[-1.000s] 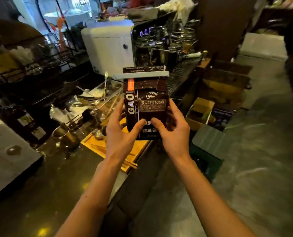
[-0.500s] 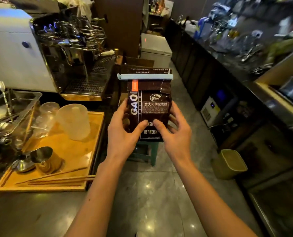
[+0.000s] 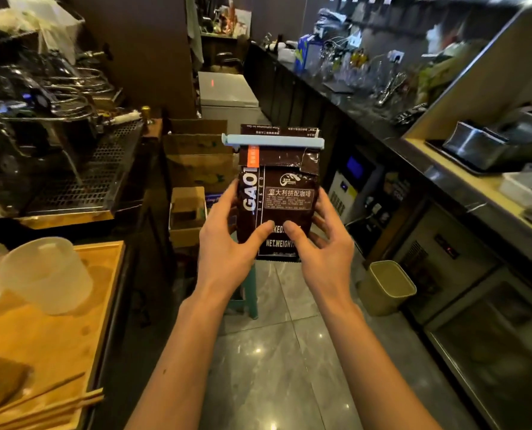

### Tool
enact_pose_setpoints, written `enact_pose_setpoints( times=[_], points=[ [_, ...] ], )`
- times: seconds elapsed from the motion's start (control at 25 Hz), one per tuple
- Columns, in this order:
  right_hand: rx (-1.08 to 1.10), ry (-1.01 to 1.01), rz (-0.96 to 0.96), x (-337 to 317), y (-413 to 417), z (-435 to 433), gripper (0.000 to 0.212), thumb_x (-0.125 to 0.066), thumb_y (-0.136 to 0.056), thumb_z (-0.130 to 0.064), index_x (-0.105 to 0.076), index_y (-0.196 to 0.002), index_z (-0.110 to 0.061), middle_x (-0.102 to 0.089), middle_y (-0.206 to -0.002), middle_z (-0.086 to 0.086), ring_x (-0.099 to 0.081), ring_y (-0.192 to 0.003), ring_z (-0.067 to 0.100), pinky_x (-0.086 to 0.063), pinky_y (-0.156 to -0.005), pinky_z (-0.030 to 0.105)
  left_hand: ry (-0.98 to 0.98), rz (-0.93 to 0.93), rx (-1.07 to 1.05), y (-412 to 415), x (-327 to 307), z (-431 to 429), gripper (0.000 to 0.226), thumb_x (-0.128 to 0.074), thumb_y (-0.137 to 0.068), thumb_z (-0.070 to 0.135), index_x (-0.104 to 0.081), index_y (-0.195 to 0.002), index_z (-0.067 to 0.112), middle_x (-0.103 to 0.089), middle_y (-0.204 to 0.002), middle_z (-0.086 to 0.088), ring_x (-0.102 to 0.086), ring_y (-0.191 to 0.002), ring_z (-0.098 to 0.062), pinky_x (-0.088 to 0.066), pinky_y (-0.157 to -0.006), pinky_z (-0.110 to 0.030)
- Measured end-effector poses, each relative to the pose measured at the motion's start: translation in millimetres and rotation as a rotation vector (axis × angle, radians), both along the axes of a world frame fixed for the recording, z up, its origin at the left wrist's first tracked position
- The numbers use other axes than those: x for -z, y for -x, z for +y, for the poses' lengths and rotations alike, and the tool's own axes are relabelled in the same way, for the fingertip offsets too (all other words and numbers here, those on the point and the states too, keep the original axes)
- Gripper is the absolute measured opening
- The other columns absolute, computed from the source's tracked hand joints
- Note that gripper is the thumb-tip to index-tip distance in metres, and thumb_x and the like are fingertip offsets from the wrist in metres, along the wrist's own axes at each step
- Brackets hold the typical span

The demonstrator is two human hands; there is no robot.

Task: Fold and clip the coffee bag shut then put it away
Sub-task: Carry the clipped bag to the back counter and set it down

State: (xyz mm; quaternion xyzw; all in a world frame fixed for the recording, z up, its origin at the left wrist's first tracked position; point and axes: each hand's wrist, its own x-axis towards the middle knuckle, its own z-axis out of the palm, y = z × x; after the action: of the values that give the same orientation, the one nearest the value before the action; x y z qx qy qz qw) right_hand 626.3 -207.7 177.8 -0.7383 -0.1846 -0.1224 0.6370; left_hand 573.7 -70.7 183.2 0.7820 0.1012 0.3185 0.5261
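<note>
A dark brown coffee bag (image 3: 281, 197) with white lettering is held upright in front of me, over the aisle floor. Its top is folded over, and a pale blue clip (image 3: 272, 141) is clamped across the fold. My left hand (image 3: 227, 243) grips the bag's lower left side, thumb on the front. Opposite it, my right hand (image 3: 320, 246) holds the lower right side in the same way. The bag's bottom edge shows just below my thumbs.
An espresso machine (image 3: 56, 144) and a wooden tray (image 3: 50, 336) with a frosted jug (image 3: 47, 274) are on the left counter. A long dark counter (image 3: 413, 141) with glassware runs along the right, fridges beneath. A teal stool (image 3: 249, 293), cardboard boxes (image 3: 193, 169) and a bin (image 3: 388, 287) stand on the floor.
The view has swung right, from the left counter towards the aisle and right counter. The bag stays upright in both hands, with the same grip.
</note>
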Motion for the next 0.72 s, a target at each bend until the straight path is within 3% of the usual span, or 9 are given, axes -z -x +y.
enact_pose_setpoints(
  times=[0.2,0.36,0.56,0.72],
  points=[
    [0.08,0.014,-0.064,-7.8,-87.7,-48.3,0.072,-0.073,-0.084,-0.029,-0.038,-0.147,-0.034,-0.055,-0.132,-0.017,-0.052,-0.122,-0.002,-0.05,-0.101,0.03,-0.017,-0.006,0.059,-91.8,-15.5,-46.8,0.078,-0.076,-0.081,0.028,-0.035,-0.147,0.031,-0.051,-0.142,0.009,-0.046,-0.13,-0.005,-0.045,-0.107,-0.043],
    [0.113,-0.011,-0.091,-16.7,-151.8,-83.2,0.072,-0.073,-0.085,-0.027,-0.038,-0.148,-0.029,-0.056,-0.136,-0.012,-0.052,-0.124,0.001,-0.048,-0.099,0.02,-0.003,-0.024,0.118,-157.4,-30.3,-82.1,0.076,-0.076,-0.081,0.024,-0.035,-0.145,0.035,-0.052,-0.136,0.012,-0.049,-0.124,-0.002,-0.048,-0.104,-0.037],
    [0.117,0.0,-0.082,-12.9,-215.5,-105.6,0.072,-0.073,-0.084,-0.03,-0.038,-0.147,-0.029,-0.057,-0.137,-0.008,-0.052,-0.127,0.004,-0.048,-0.104,0.031,0.023,-0.021,0.151,-221.9,-26.8,-101.7,0.074,-0.076,-0.081,0.023,-0.035,-0.14,0.044,-0.053,-0.127,0.023,-0.05,-0.12,0.004,-0.045,-0.101,-0.029],
    [0.125,0.02,-0.075,-2.7,-268.6,-106.5,0.071,-0.074,-0.084,-0.031,-0.041,-0.146,-0.029,-0.059,-0.135,-0.009,-0.054,-0.125,0.004,-0.049,-0.104,0.034,0.027,-0.006,0.163,-277.4,-12.3,-100.2,0.074,-0.076,-0.081,0.024,-0.038,-0.144,0.035,-0.054,-0.136,0.013,-0.051,-0.124,-0.004,-0.048,-0.103,-0.038]
  ],
)
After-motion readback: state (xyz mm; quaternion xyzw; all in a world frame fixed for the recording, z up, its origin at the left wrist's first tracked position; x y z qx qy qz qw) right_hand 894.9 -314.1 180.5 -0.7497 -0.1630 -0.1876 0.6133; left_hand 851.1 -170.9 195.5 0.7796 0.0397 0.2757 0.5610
